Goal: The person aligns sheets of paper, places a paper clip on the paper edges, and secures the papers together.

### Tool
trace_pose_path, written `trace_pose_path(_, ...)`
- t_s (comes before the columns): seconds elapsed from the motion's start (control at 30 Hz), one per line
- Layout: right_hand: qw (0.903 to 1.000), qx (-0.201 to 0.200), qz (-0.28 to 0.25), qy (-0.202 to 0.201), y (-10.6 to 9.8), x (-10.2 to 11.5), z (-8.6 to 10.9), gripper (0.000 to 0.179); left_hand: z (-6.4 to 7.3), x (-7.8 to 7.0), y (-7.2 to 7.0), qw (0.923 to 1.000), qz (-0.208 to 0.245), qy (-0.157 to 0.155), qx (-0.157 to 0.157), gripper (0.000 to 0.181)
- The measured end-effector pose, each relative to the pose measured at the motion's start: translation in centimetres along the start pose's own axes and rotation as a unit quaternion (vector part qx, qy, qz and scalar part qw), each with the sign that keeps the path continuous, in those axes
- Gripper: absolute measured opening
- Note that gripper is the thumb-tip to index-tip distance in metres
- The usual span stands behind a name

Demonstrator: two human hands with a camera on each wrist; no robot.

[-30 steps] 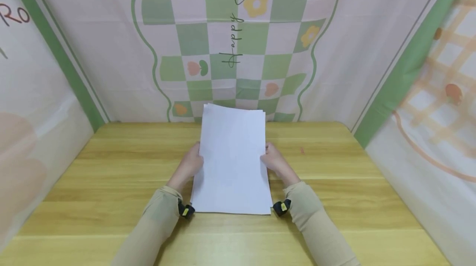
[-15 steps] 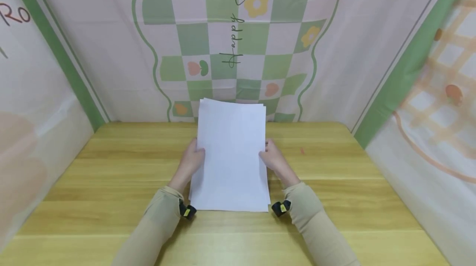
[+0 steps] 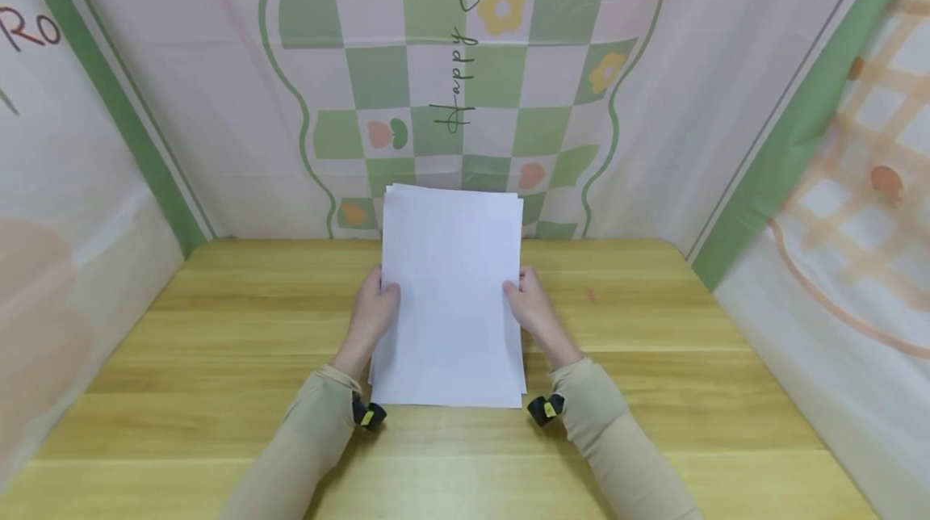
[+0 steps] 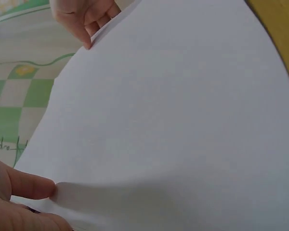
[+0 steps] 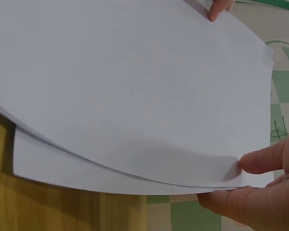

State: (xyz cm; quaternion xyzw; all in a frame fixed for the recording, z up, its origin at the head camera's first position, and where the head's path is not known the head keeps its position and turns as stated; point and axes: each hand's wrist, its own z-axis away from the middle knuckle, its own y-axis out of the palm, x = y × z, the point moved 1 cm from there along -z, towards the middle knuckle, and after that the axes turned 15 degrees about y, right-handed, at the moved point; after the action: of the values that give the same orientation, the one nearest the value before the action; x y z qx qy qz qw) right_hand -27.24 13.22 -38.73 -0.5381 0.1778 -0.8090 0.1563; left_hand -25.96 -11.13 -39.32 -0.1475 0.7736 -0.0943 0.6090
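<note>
1. Left sleeve point(image 3: 286, 443) and right sleeve point(image 3: 625, 443): beige cloth, matte, softly creased. At the cuffs, a left black block point(image 3: 370, 416) and a right black block point(image 3: 545, 408), each with a yellow patch.
2. Left hand point(image 3: 373, 314): mine, pinching the left long edge of the paper stack point(image 3: 450, 302); thumb on the upper face, other fingers behind, partly hidden.
3. Right hand point(image 3: 534, 306): mine, pinching the right long edge likewise, thumb above, fingers beneath.
4. Paper stack: between my hands, over the middle of the table, far end standing before the cloth. Oblong, plain white, smooth, matte; bowed in the wrist views. A lower sheet point(image 5: 53, 166) juts past the top sheet point(image 5: 135, 82). Number of sheets, and whether the near edge touches wood: cannot tell.
5. Step in hand, by my judgement: steadying a loose, uneven stack from both sides. The next move seems to call for matched pressure, firm enough against slipping, light enough against creasing.
6. Table point(image 3: 218, 342): yellow-brown, wood-grained, faintly glossy, far corners rounded; one small red mark point(image 3: 591, 295) to the right.
7. Far cloth point(image 3: 494, 76): thin, lightly rippled, printed with green-and-white checks, yellow flowers and "Happy" running sideways.
</note>
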Motion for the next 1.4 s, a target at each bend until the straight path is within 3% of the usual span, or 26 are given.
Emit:
trace_pose_path(0.3,0.9989,-0.038,-0.023,-0.014,0.3,0.3,0.2,0.047,0.2,-0.4,0.0,0.9989,0.008,0.013,-0.044,0.047)
trace_pose_path(0.67,0.9934,-0.057,-0.074,-0.067,0.4,0.4,0.5,0.041,0.5,-0.7,0.1,0.9952,0.052,0.05,-0.066,0.04)
trace_pose_path(1.03,0.9805,-0.083,-0.126,-0.126,0.2,0.7,0.8,0.035,0.6,-1.2,0.1,0.9872,0.083,0.105,-0.087,0.036)
trace_pose_path(1.4,0.9687,-0.084,-0.151,-0.178,-0.1,1.2,1.8,0.032,0.6,-1.6,0.2,0.9774,0.122,0.135,-0.107,0.034)
